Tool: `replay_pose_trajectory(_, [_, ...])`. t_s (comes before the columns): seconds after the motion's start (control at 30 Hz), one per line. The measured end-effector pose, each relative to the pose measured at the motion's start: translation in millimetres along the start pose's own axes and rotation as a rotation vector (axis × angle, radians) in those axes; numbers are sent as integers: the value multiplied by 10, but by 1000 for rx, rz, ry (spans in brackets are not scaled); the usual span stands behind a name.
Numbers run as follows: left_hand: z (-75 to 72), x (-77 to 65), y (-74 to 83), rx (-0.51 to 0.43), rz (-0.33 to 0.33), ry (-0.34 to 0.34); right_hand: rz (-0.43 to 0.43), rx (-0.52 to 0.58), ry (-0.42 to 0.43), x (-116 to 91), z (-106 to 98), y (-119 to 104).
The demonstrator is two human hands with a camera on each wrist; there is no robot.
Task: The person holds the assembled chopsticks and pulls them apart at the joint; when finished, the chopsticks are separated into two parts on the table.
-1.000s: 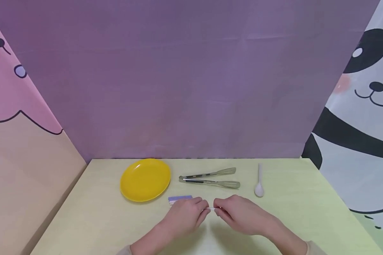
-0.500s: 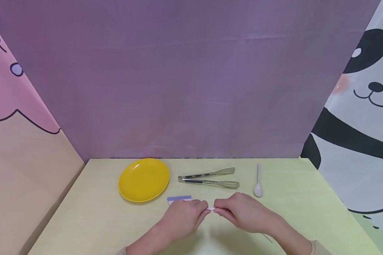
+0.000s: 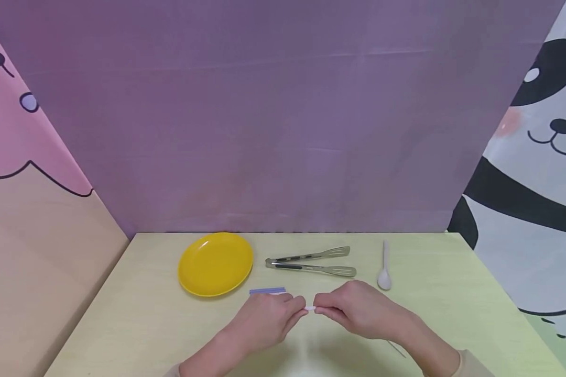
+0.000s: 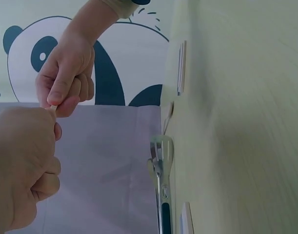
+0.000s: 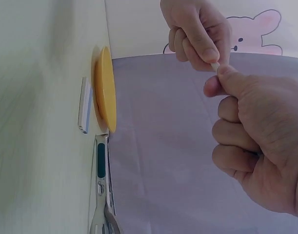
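Observation:
Both hands meet over the table, pinching opposite ends of a small white stick (image 3: 309, 308) between thumb and fingers. Only a short piece of it shows between the fingertips; the rest is hidden in the hands. My left hand (image 3: 269, 320) is at the left end, its other fingers curled in. At the right end my right hand (image 3: 356, 309) grips in the same way, and in the right wrist view the stick (image 5: 215, 66) looks pale and narrow. Just behind the left hand lies a group of purple and white sticks (image 3: 267, 290), partly covered by that hand.
A yellow plate (image 3: 215, 264) stands at the back left. Tongs (image 3: 311, 262) lie spread at the back middle, with a pale spoon (image 3: 384, 272) to their right. Beside the right forearm a thin edge (image 3: 396, 349) shows on the table (image 3: 137, 324).
The right hand has risen slightly, and a thin edge on the table has come into view below its wrist. The left hand has shifted a little left. Both keep their pinch on the white stick.

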State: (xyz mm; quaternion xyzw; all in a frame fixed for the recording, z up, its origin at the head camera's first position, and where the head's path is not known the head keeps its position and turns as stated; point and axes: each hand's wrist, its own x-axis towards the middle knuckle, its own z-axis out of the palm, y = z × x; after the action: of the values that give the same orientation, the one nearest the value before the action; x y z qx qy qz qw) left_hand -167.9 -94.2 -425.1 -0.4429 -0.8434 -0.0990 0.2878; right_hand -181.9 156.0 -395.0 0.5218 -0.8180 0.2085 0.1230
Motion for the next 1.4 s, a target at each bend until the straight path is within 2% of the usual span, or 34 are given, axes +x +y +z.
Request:
replay_pose_trajectory(0.13, [-9, 8, -18, 46, 15, 51, -10, -19, 34, 8, -14, 4])
replay_pose_trajectory(0.33, [-23, 51, 33, 84, -41, 80, 18, -47, 73, 16, -30, 4])
replay_pose_trajectory(0.57, [-32, 92, 88, 106, -81, 99, -10, -57, 89, 24, -55, 24])
replay_pose_trajectory(0.83, [-57, 76, 82, 63, -23, 45, -58, 28, 21, -14, -121, 44])
replay_pose_trajectory(1.07, [-106, 85, 63, 88, 16, 55, -135, 22, 43, -31, -137, 85])
replay_pose_trajectory(1.23, [-131, 93, 93, 97, -12, 79, -138, 14, 71, -27, -128, 92])
replay_pose_trajectory(1.4, [-71, 98, 122, 116, -59, 107, -143, -20, 111, -9, -102, 121])
